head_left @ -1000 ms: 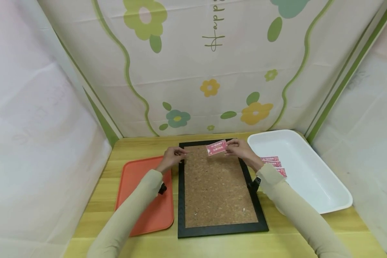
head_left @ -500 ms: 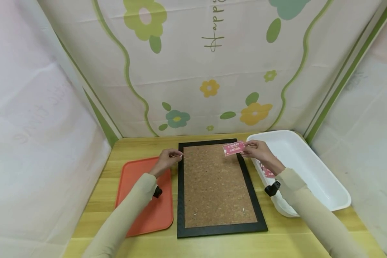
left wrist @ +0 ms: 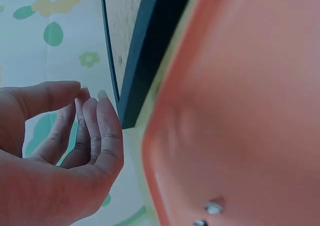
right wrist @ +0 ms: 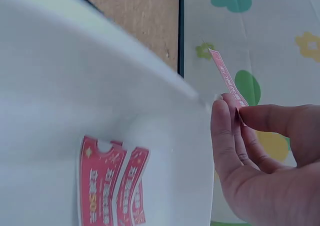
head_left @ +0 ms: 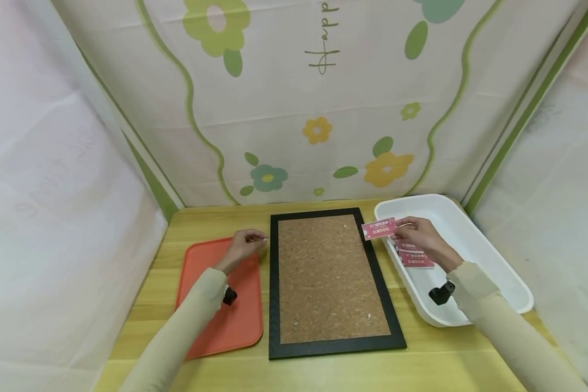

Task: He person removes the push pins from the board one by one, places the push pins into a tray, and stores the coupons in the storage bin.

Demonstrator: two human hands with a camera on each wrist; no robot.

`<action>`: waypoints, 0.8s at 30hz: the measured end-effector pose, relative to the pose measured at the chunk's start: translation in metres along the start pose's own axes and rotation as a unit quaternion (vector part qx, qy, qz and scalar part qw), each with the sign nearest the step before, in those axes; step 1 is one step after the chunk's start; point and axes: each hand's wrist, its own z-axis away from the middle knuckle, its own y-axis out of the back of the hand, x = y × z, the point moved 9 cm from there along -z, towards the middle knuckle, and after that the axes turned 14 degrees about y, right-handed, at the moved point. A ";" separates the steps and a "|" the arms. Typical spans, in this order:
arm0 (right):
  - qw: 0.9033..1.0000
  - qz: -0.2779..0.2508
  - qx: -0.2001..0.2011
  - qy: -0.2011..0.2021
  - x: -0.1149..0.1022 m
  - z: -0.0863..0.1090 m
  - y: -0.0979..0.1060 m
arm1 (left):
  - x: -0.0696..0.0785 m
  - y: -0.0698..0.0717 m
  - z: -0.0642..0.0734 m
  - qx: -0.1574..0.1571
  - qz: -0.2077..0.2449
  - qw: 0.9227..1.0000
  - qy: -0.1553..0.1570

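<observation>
In the head view, my right hand point(head_left: 416, 237) pinches a pink printed coupon point(head_left: 379, 228) by its right end, between the framed corkboard and the white tub. The right wrist view shows the coupon nearly edge-on between thumb and fingers. More pink coupons point(right wrist: 102, 183) lie overlapping inside the white tub point(head_left: 490, 245). My left hand point(head_left: 245, 245) is above the right edge of the orange tray point(head_left: 220, 326), left of the black-framed corkboard point(head_left: 333, 272). Its thumb and fingertips pinch a tiny pale pin, mostly hidden. Small shiny pins point(left wrist: 214, 207) lie on the tray.
Small pale specks point(head_left: 296, 322) dot the corkboard near its corners; whether they are pins or marks is unclear. The wooden table point(head_left: 343, 375) is backed by a flowered cloth point(head_left: 279, 98), with pale cloth sides.
My right hand has carried the coupon rightward from above the corkboard to the tub's near-left rim. My left hand has drawn away leftward, off the board's frame toward the orange tray.
</observation>
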 end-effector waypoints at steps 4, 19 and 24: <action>0.998 0.053 -0.007 -0.011 0.008 0.007 0.012 | -0.011 0.005 0.002 -0.006 0.012 1.000 0.013; 0.994 0.100 -0.026 -0.047 0.033 0.037 0.048 | -0.041 0.031 0.015 0.013 0.034 0.997 0.068; 0.994 0.090 -0.039 -0.051 0.043 0.048 0.056 | -0.048 0.039 0.022 0.021 0.017 0.997 0.077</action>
